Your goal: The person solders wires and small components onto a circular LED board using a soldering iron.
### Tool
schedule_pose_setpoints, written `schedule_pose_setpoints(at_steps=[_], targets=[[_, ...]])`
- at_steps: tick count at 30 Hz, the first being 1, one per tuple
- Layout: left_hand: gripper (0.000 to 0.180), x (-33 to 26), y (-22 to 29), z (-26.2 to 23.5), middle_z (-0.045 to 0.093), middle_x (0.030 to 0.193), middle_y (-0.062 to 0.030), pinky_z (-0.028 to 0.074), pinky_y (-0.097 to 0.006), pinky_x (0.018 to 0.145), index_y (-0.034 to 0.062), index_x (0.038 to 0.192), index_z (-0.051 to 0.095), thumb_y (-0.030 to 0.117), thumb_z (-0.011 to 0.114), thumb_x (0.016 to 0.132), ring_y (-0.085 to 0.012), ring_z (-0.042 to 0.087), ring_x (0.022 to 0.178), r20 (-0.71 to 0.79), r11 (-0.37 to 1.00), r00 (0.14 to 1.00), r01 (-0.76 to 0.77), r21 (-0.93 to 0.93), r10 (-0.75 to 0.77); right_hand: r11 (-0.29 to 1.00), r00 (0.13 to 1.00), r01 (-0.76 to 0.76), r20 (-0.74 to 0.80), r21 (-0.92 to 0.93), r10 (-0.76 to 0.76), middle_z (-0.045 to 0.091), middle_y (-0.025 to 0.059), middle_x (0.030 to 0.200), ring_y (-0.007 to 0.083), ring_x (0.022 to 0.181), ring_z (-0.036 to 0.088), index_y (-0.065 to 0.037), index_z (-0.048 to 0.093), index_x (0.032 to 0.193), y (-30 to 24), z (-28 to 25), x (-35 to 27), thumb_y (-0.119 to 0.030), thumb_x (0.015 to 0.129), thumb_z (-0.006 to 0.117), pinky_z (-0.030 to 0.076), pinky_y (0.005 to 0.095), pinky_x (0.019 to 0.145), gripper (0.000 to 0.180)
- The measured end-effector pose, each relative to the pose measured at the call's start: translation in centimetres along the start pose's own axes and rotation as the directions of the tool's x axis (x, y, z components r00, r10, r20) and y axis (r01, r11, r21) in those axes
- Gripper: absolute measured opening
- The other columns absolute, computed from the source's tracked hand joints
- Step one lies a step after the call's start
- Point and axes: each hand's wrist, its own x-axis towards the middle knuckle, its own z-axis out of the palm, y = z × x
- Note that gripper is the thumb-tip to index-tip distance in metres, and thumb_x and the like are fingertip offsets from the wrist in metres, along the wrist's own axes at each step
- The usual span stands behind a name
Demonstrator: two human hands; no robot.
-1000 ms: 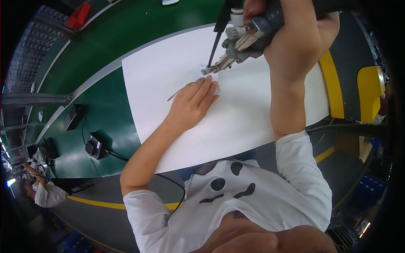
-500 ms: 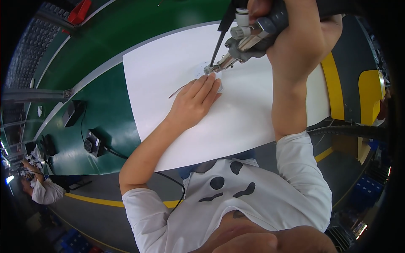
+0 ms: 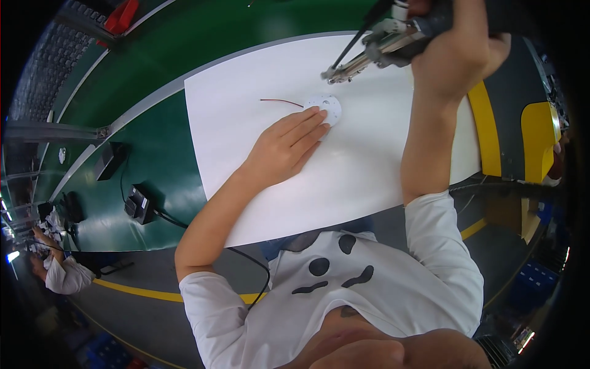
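Observation:
A small round white board (image 3: 333,106) with small holes or dots lies on a white sheet (image 3: 350,178). From its left side a thin reddish wire (image 3: 279,100) stretches over the sheet. The fingers of my left hand (image 3: 279,150) are stretched out, their tips resting on the disc's near left part and covering some of it. My right hand (image 3: 452,64) is wrapped round an automatic-feed screwdriver (image 3: 390,44) with a metal nozzle and a dark tube. Its tip is above and beyond the disc, apart from it. Motion slightly blurs the tool.
The sheet covers part of a green bench (image 3: 166,166). Left of it are two small black boxes (image 3: 140,204) with cables. A yellow and black machine part (image 3: 541,141) stands at right. Another person (image 3: 64,273) sits at far left. A red bin (image 3: 121,16) is at upper left.
The screwdriver has lifted off the board and moved up and right with my right hand. The board has turned, its wire swinging from lower left to left. My left fingers remain on it.

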Motion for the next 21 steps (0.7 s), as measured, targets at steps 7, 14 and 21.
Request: schedule_pose_setpoints(at_steps=[7, 14, 21], targets=[[0.031, -0.4, 0.6, -0.4, 0.068, 0.122, -0.0105, 0.057, -0.038, 0.087, 0.0068, 0.112, 0.075, 0.008, 0.078, 0.081, -0.0283, 0.066, 0.114, 0.026, 0.994, 0.996, 0.085, 0.071, -0.087, 0.418, 0.718, 0.663, 0.368, -0.621, -0.591, 0.073, 0.003, 0.075, 0.0154, 0.072, 0.073, -0.007, 0.073, 0.107, 7.4, -5.9, 1.7, -0.011, 0.1, 0.064, 0.054, 0.0247, 0.073, 0.012], [0.037, -0.1, 0.5, -0.2, 0.069, 0.126, -0.0091, 0.058, -0.037, 0.086, 0.0093, 0.115, 0.073, 0.007, 0.081, 0.079, -0.0282, 0.068, 0.115, 0.068, 0.996, 0.994, 0.081, 0.031, -0.083, 0.785, 0.908, 0.418, 0.228, -0.457, -0.35, 0.068, 0.0043, 0.072, 0.0141, 0.061, 0.065, -0.003, 0.069, 0.105, 1.4, -2.0, -1.1, -0.009, 0.096, 0.064, 0.051, 0.0244, 0.061, 0.012], [0.04, -0.6, 0.4, -0.4, 0.068, 0.127, -0.0087, 0.058, -0.037, 0.086, 0.0104, 0.118, 0.072, 0.007, 0.081, 0.079, -0.0275, 0.068, 0.115, 0.082, 0.994, 0.993, 0.085, 0.063, -0.09, 0.989, 0.984, -0.149, 0.098, -0.004, 0.149, 0.058, 0.0032, 0.058, 0.0096, 0.042, 0.051, 0.002, 0.064, 0.098, -2.4, 2.1, -2.1, -0.015, 0.091, 0.065, 0.041, 0.0222, 0.041, 0.018]])
